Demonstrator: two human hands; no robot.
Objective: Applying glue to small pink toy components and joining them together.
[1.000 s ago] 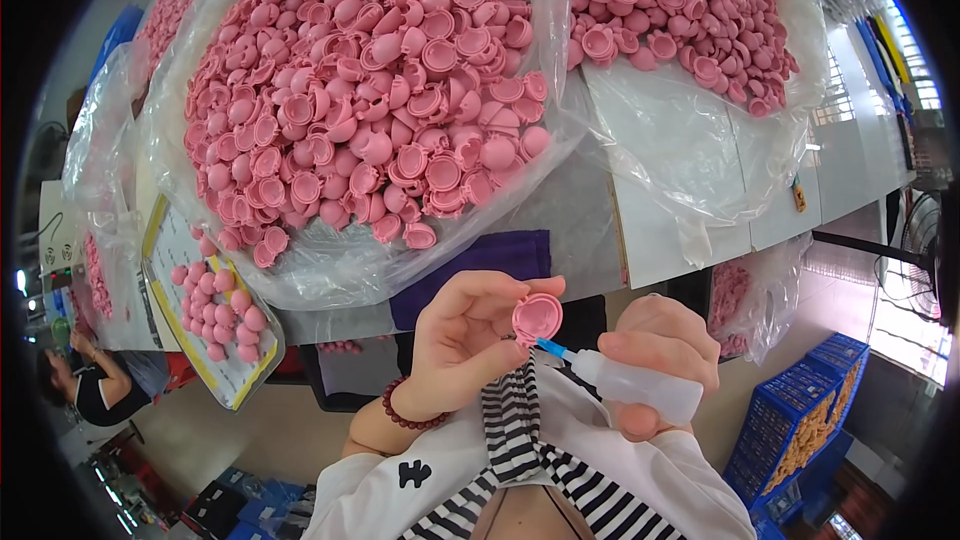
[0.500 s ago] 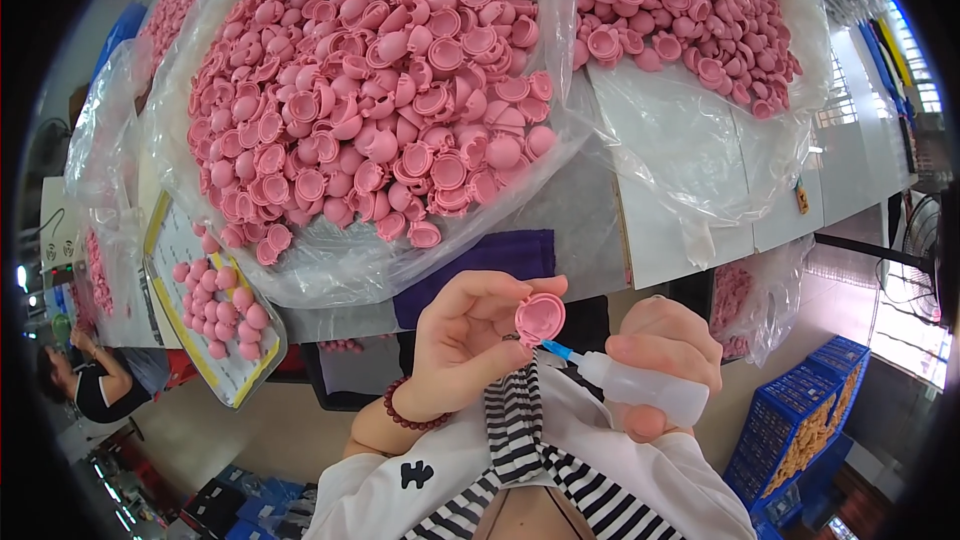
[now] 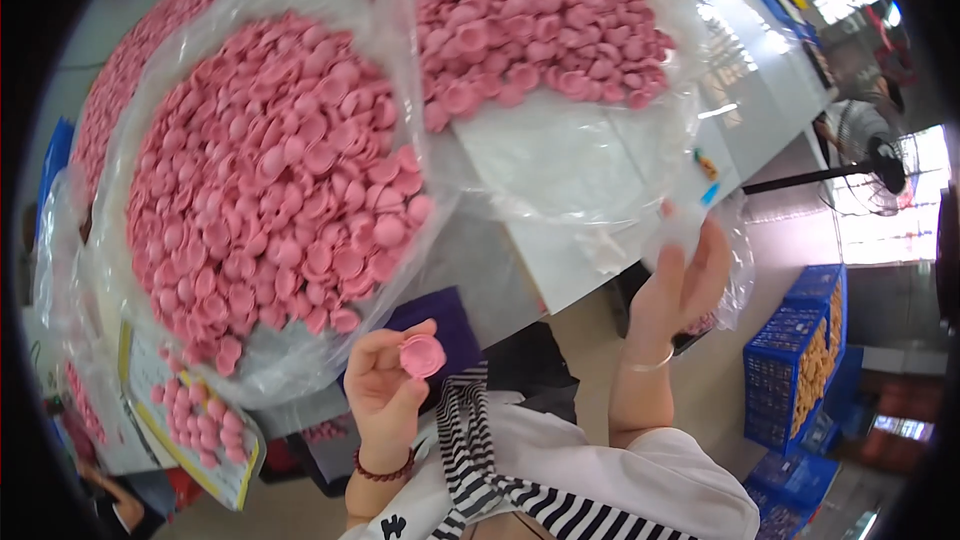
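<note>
My left hand point(image 3: 383, 390) pinches a pink hollow half shell point(image 3: 424, 355) between thumb and fingers, its round open side facing up. Just behind it lies a folded purple cloth point(image 3: 440, 325). Out to the right, over the table edge, my right hand point(image 3: 678, 290) is closed round a translucent white squeeze bottle point(image 3: 680, 224). The bottle is smeared by motion; its blue tip point(image 3: 711, 192) points up and away from me. Nozzle and shell are well apart.
Clear plastic bags hold heaps of pink half shells point(image 3: 270, 170), point(image 3: 540, 25) across the table point(image 3: 500, 275). A yellow-edged tray point(image 3: 235, 480) with pink balls stands at left. Blue crates point(image 3: 775, 390) and a black fan point(image 3: 885, 168) are at right. Another person point(image 3: 125, 510) is at lower left.
The bottle's tip has left the shell; my right hand has carried it away to the far right. My left hand still holds the shell. The whole view has turned and shifted.
</note>
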